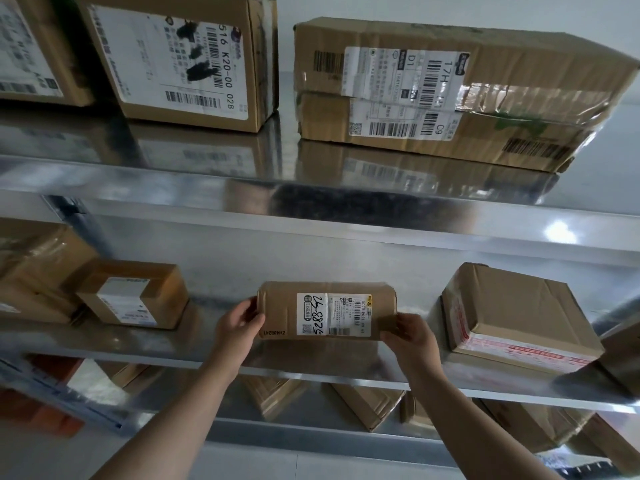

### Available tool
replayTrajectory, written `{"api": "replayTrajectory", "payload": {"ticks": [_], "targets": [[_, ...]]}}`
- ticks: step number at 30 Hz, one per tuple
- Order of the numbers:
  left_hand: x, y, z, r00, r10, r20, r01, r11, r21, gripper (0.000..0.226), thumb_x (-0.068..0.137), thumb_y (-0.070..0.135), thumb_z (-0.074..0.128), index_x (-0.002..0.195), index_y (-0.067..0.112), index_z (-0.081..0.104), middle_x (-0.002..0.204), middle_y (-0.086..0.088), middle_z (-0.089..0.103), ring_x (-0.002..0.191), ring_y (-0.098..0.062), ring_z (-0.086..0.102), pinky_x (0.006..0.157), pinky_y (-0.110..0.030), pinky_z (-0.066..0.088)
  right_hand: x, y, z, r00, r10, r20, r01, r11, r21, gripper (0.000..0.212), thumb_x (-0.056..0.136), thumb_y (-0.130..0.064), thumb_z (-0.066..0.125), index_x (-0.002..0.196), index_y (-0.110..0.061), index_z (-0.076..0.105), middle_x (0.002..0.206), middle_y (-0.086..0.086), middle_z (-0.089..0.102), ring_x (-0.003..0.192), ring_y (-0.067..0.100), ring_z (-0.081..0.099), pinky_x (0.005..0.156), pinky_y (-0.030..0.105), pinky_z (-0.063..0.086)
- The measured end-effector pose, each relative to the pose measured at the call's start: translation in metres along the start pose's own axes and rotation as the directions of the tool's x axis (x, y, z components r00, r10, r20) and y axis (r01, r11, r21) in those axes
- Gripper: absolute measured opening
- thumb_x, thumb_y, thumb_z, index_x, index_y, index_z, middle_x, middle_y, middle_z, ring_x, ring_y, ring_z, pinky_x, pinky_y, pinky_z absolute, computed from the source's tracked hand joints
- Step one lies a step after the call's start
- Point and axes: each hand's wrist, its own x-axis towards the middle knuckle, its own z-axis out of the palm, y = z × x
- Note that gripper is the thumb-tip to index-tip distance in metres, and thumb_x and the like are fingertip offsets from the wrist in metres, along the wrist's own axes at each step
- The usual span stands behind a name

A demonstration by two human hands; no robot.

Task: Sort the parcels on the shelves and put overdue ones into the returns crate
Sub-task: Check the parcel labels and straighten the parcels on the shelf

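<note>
Both hands on it now: left hand (239, 323) and right hand (410, 336) clamp the ends of the small parcel (327, 310) on the middle shelf (311, 372). Stiff cardboard, probably light; end grips suit it, tape looks slick.

even bright light, glare spot on steel shelf edge (557, 230), mirror reflections, soft blurred left corners, wide-angle bending

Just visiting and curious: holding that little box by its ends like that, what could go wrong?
The left hand and right hand pinch only the ends of the small parcel, so it might slip and fall. Its label faces sideways, so a date could be misread. Swinging it right could bump the taped box.
</note>
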Motion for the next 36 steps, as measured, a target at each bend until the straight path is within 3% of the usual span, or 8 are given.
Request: {"api": "replayTrajectory", "payload": {"ticks": [4, 8, 13, 20, 24, 29, 33, 36], "targets": [[0.008, 0.000, -0.021, 0.999, 0.003, -0.052, -0.001, 0.999, 0.041, 0.036, 0.096, 0.005, 0.055, 0.133, 0.008, 0.054, 0.125, -0.006, 0.062, 0.117, -0.020, 0.057, 0.097, -0.032, 0.046, -0.001, -0.018, 0.029, 1.000, -0.025, -0.018, 0.023, 0.992, -0.120, 0.032, 0.076, -0.005, 0.078, 0.093, -0.025, 0.060, 0.089, -0.011, 0.070, 0.081, 0.005, 0.065, 0.063, 0.022, 0.051], [0.016, -0.005, -0.044, 0.990, 0.051, -0.133, -0.034, 0.991, 0.128, 0.035, 0.096, 0.011, 0.058, 0.131, 0.015, 0.056, 0.119, 0.001, 0.063, 0.111, -0.015, 0.057, 0.092, -0.030, 0.045, -0.003, -0.024, 0.060, 1.000, -0.014, -0.025, 0.009, 0.985, -0.171, 0.030, 0.074, -0.007, 0.080, 0.084, -0.025, 0.059, 0.086, -0.006, 0.070, 0.077, 0.011, 0.064, 0.065, 0.031, 0.053], [0.028, -0.019, -0.067, 0.991, 0.003, -0.132, 0.009, 0.996, 0.093, 0.042, 0.094, 0.012, 0.061, 0.135, 0.019, 0.054, 0.120, 0.000, 0.062, 0.116, -0.016, 0.056, 0.093, -0.031, 0.043, -0.011, -0.026, 0.088, 0.999, -0.016, -0.036, 0.009, 0.981, -0.192, 0.016, 0.083, -0.008, 0.070, 0.093, -0.018, 0.062, 0.088, -0.005, 0.068, 0.074, 0.009, 0.062, 0.061, 0.027, 0.048], [0.033, -0.046, -0.081, 0.999, -0.026, -0.047, 0.028, 0.999, 0.036, 0.035, 0.090, 0.012, 0.065, 0.100, 0.045, 0.059, 0.115, 0.007, 0.065, 0.118, -0.015, 0.059, 0.103, -0.049, 0.047, -0.019, -0.019, 0.107, 0.999, 0.025, -0.048, -0.034, 0.981, -0.190, 0.015, 0.085, -0.013, 0.070, 0.096, -0.018, 0.061, 0.089, -0.005, 0.068, 0.079, 0.012, 0.063, 0.063, 0.026, 0.047], [0.031, -0.046, -0.081, 1.000, -0.017, -0.021, 0.017, 1.000, 0.002, 0.044, 0.089, 0.019, 0.068, 0.128, 0.029, 0.051, 0.129, 0.001, 0.056, 0.125, -0.021, 0.053, 0.106, -0.048, 0.044, -0.024, -0.014, 0.110, 0.997, 0.046, -0.062, -0.056, 0.984, -0.169, 0.016, 0.084, -0.006, 0.066, 0.095, -0.016, 0.061, 0.090, -0.002, 0.069, 0.077, 0.010, 0.061, 0.067, 0.027, 0.046], [0.021, -0.026, -0.082, 0.987, 0.152, -0.051, -0.136, 0.961, 0.240, 0.094, 0.073, 0.069, 0.059, 0.151, 0.031, 0.022, 0.158, -0.001, 0.026, 0.144, -0.021, 0.028, 0.114, -0.050, 0.032, -0.025, -0.018, 0.105, 0.999, 0.011, -0.043, -0.016, 0.993, -0.114, 0.029, 0.088, -0.018, 0.069, 0.115, -0.018, 0.059, 0.118, 0.002, 0.069, 0.106, 0.019, 0.064, 0.092, 0.034, 0.052], [0.012, 0.002, -0.065, 0.906, 0.414, -0.088, -0.347, 0.845, 0.406, 0.085, 0.087, 0.054, 0.062, 0.154, 0.022, 0.019, 0.160, -0.002, 0.018, 0.147, -0.021, 0.020, 0.116, -0.046, 0.029, -0.026, -0.039, 0.084, 0.980, -0.168, -0.104, 0.150, 0.976, -0.158, 0.041, 0.093, -0.012, 0.060, 0.132, -0.021, 0.052, 0.134, -0.002, 0.057, 0.124, 0.017, 0.052, 0.097, 0.025, 0.039], [0.001, 0.027, -0.031, 0.839, 0.541, -0.064, -0.458, 0.764, 0.454, 0.078, 0.090, 0.045, 0.062, 0.153, 0.020, 0.023, 0.161, -0.003, 0.016, 0.148, -0.022, 0.018, 0.115, -0.040, 0.028, -0.020, -0.054, 0.055, 0.950, -0.269, -0.156, 0.246, 0.958, -0.150, 0.040, 0.094, -0.015, 0.061, 0.132, -0.021, 0.053, 0.136, 0.001, 0.054, 0.130, 0.019, 0.046, 0.108, 0.035, 0.038]]}}
